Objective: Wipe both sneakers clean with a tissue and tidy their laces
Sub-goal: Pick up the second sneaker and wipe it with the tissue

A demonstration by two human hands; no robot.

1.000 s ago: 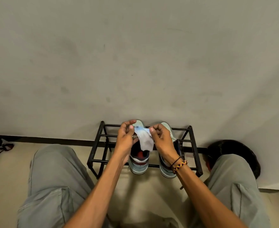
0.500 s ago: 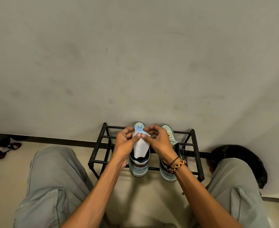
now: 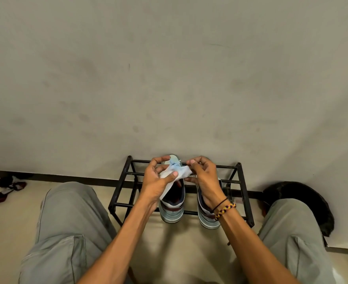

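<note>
Far left of the frame, dark footwear (image 3: pixel 7 188) lies on the floor (image 3: pixel 11 220) by the baseboard, too small and dim to identify. Moving in, the left knee (image 3: pixel 66 218) in grey trousers fills the lower left, cut off by the bottom edge. Centre frame, a black rack (image 3: pixel 124 186) stands against the wall (image 3: pixel 169 78), and two sneakers sit on it side by side, heels toward the camera. The left sneaker (image 3: pixel 172 210) shows its pale blue heel and dark opening; its toe peeks out above the fingers, but the laces are mostly hidden behind the tissue (image 3: pixel 180 173). The left hand (image 3: pixel 158 181) pinches that tissue between thumb and fingers, the sheet draping down over the shoe's mouth. The tissue is stretched across to the right hand (image 3: pixel 203 179), which pinches its other end, so the two hands are slightly apart and both clamped on it, held just above the sneakers. The right sneaker (image 3: pixel 206 214) is largely covered by the right wrist, with only heel and a bit of side showing. Bracelets (image 3: pixel 224 209) circle that wrist. No logo or writing reads on either shoe. Far right, a dark round object (image 3: pixel 304 201) sits behind the right knee (image 3: pixel 287 232), half hidden and hard to identify.
</note>
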